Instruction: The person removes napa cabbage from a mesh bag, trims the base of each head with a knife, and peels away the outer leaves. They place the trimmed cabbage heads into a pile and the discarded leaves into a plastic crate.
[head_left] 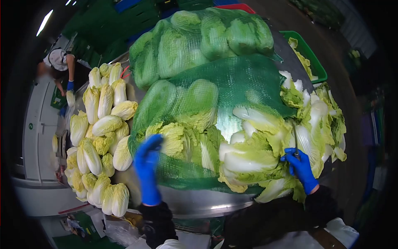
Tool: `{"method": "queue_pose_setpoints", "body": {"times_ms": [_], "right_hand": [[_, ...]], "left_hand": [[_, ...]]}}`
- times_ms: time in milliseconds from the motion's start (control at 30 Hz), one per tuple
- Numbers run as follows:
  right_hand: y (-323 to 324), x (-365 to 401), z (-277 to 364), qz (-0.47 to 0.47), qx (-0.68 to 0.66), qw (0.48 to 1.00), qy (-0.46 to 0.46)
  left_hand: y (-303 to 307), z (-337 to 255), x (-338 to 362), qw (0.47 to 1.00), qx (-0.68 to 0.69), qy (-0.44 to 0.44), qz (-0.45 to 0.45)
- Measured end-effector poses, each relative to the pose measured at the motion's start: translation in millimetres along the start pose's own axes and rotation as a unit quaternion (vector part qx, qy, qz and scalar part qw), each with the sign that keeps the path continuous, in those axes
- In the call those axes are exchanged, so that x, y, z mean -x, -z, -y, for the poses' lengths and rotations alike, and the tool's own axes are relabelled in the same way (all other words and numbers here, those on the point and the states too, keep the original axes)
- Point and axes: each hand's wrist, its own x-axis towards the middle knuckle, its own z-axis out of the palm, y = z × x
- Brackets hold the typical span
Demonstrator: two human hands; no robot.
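My left hand (148, 166), in a blue glove, is raised at the near left edge of an open green mesh bag (244, 79); its fingers are blurred and I see nothing in them. Cabbages (172, 139) with leafy heads lie in the bag's mouth beside it. On the right, my gloved right hand (300, 166) is closed round the handle of a knife (295, 139), whose dark blade points away from me. Loose outer leaves (248, 159) lie to the left of the knife, and more leaves (319, 124) are heaped to its right.
Trimmed cabbages (107, 124) are piled on the left of the metal table (199, 203). A full mesh bag (178, 45) lies at the back. A green crate (317, 68) with leaves stands at the back right. Another person (60, 60) in blue gloves is at the far left.
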Motion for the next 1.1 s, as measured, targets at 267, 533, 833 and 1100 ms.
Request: {"method": "queue_pose_setpoints", "body": {"times_ms": [267, 533, 833, 1100], "right_hand": [[39.5, -0.1, -59.5, -0.02, 0.035, 0.999, 0.037], [39.0, 7.6, -65.3, 0.018, 0.041, 0.996, 0.077], [43.4, 8.8, -92.9, -0.063, 0.345, 0.912, 0.213], [106.3, -63.1, -127.4, -0.181, 0.466, 0.829, 0.25]], "left_hand": [[-49.1, -7.0, 82.3, 0.804, -0.554, 0.106, 0.186], [-6.1, -4.3, 57.2, 0.903, -0.416, 0.01, -0.106], [10.1, 50.0, -38.7, 0.835, -0.525, 0.141, 0.078], [-35.4, 19.7, 7.2, 0.81, -0.585, -0.011, -0.037]]}}
